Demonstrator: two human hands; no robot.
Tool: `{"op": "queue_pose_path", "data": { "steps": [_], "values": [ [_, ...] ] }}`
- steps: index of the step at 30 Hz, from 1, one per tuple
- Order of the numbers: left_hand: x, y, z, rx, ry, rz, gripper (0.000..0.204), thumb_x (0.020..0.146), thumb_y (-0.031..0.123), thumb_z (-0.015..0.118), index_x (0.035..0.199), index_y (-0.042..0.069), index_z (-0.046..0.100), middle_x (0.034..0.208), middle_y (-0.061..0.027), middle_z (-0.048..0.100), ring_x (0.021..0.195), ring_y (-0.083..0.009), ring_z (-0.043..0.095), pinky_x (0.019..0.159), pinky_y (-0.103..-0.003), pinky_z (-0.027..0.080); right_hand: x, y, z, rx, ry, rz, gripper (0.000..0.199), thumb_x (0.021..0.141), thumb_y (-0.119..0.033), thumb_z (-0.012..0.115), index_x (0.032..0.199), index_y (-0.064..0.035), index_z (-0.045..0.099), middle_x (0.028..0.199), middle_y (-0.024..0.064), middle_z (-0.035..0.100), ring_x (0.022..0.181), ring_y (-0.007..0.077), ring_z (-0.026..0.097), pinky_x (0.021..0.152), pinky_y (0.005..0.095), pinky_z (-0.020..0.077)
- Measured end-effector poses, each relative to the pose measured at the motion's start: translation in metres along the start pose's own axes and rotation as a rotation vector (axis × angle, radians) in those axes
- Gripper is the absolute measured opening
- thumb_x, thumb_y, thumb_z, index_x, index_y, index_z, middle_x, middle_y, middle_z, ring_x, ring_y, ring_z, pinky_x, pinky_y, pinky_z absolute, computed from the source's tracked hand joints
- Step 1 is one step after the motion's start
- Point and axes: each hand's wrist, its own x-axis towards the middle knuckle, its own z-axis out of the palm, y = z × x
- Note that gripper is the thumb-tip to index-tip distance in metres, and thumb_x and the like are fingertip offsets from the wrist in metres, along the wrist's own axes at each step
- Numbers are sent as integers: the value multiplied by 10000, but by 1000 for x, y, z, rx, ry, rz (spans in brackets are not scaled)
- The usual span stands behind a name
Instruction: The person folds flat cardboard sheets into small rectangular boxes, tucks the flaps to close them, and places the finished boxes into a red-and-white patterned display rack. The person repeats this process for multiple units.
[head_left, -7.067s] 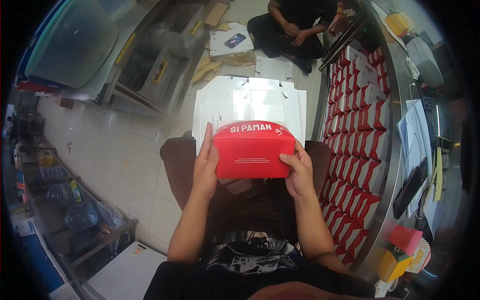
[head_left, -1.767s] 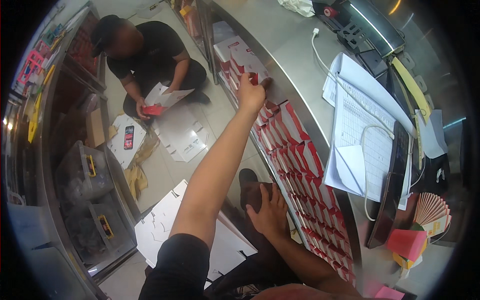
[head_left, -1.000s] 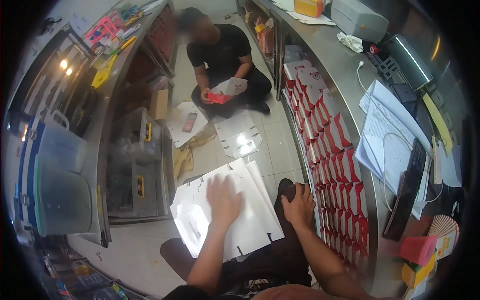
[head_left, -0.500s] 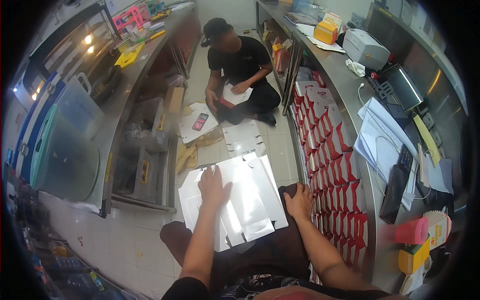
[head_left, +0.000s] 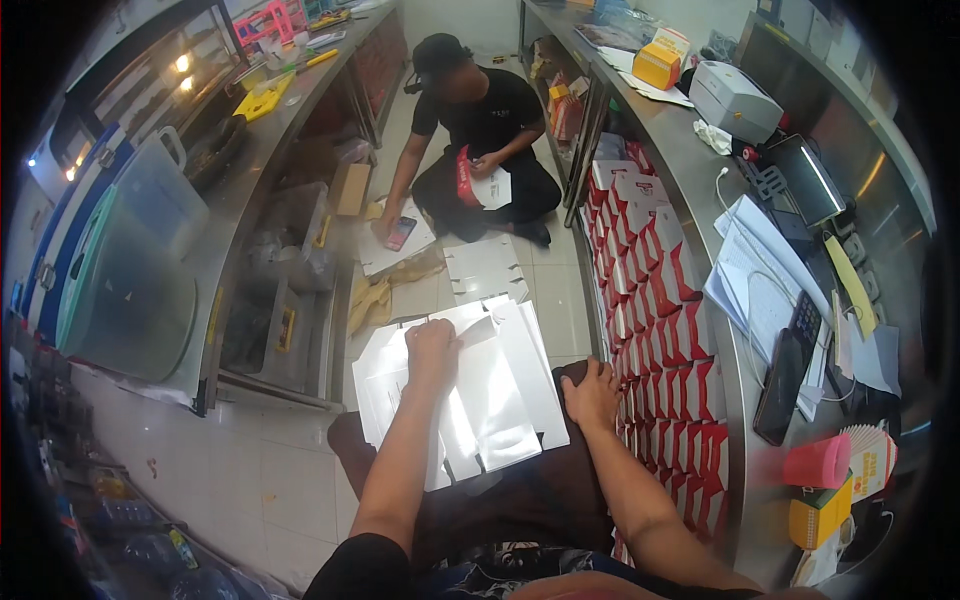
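A stack of flat white cardboard box blanks (head_left: 505, 410), glossy and with notched edges, lies across my lap. My left hand (head_left: 433, 350) is closed at the far left part of the stack, its fingers curled over a top blank. Beside those fingers a strip of the cardboard (head_left: 482, 322) stands up slightly. What sits inside the curled fingers is partly hidden. On my right knee, just beside the stack, my right hand (head_left: 592, 395) rests with its fingers apart and holds nothing.
Ahead, a person (head_left: 480, 130) sits on the floor with a red-and-white box piece and reaches to a phone (head_left: 401, 233). Folded red-and-white boxes (head_left: 660, 300) fill the space under the right counter (head_left: 715, 330). Plastic bins (head_left: 290, 240) stand under the left counter.
My left hand has gone from lying flat to curled, and a strip of cardboard has risen beside it. The other person now reaches to the phone and holds the red piece upright.
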Motion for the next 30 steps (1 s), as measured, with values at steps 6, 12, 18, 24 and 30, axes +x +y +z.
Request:
{"op": "queue_pose_path", "data": {
  "steps": [6, 12, 18, 24, 30],
  "values": [
    [-4, 28, -41, -342, 199, 39, 148, 875, 63, 742, 1012, 18, 711, 967, -187, 737, 862, -409, 691, 768, -472, 537, 5, 11, 6, 25, 41, -40, 787, 919, -477, 721, 1550, -114, 421, 1576, 215, 408, 1398, 426, 462, 1129, 561, 408],
    [-17, 75, -148, -312, 131, 250, 138, 886, 44, 732, 1023, 45, 718, 896, -127, 705, 828, -352, 661, 759, -429, 500, 31, 48, 27, 596, 224, -186, 482, 913, -346, 745, 1260, -20, 669, 1346, 204, 623, 1262, 369, 587, 1083, 487, 446],
    [-51, 97, -218, -116, 4, 261, 176, 829, -21, 775, 988, 39, 729, 855, -117, 716, 851, -325, 686, 853, -403, 517, -54, -72, -122, 1464, -777, -750, 598, 989, -212, 688, 1525, -30, 492, 1465, 166, 592, 1296, 260, 591, 1114, 359, 444],
    [-90, 101, -211, 34, 771, 222, 396, 859, 14, 758, 1222, 6, 600, 1183, -177, 656, 1057, -307, 647, 912, -410, 516, -94, -119, -143, 965, -586, -768, 397, 1007, -139, 646, 1365, 30, 630, 1183, 183, 732, 1104, 215, 684, 985, 366, 518],
    [-149, 114, -197, -1589, 431, -208, 574, 1059, 403, 528, 1454, -10, 471, 1437, -215, 562, 1326, -342, 572, 1087, -499, 492, -118, -134, -142, 801, 282, -1473, 302, 945, -184, 698, 1238, -149, 761, 1233, 33, 732, 984, 194, 660, 852, 364, 459]
  ]
}}
